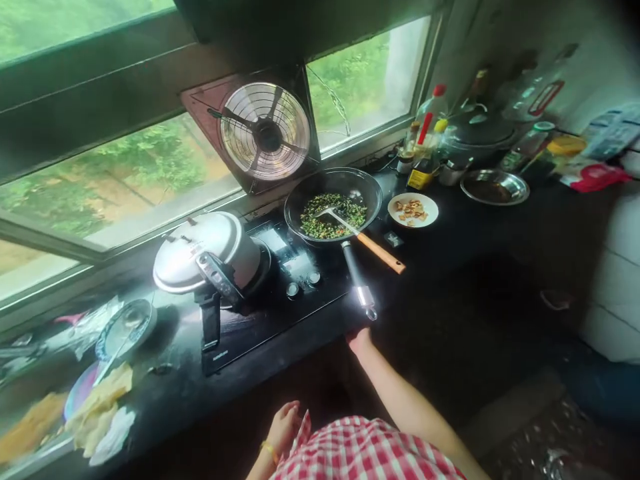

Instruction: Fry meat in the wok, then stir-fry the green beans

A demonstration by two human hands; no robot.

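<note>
My right hand point(359, 340) reaches to the front edge of the black counter point(430, 260), just below the steel end of the wok's handle; its fingers are hidden under the edge. My left hand point(284, 425) hangs low in front of me by my red checked shirt, fingers curled loosely, nothing visible in it. A black wok point(365, 190) with chopped green vegetables sits on the stove point(280, 267). In it rests a spatula point(373, 248) with a wooden handle.
A silver pressure cooker point(200, 257) stands on the left burner. A white plate of brown pieces point(413, 210) lies right of the wok, with bottles point(425, 133) and a steel bowl point(495, 187) beyond. A fan point(266, 132) sits in the window. Cloths and dishes point(100, 400) crowd the left counter.
</note>
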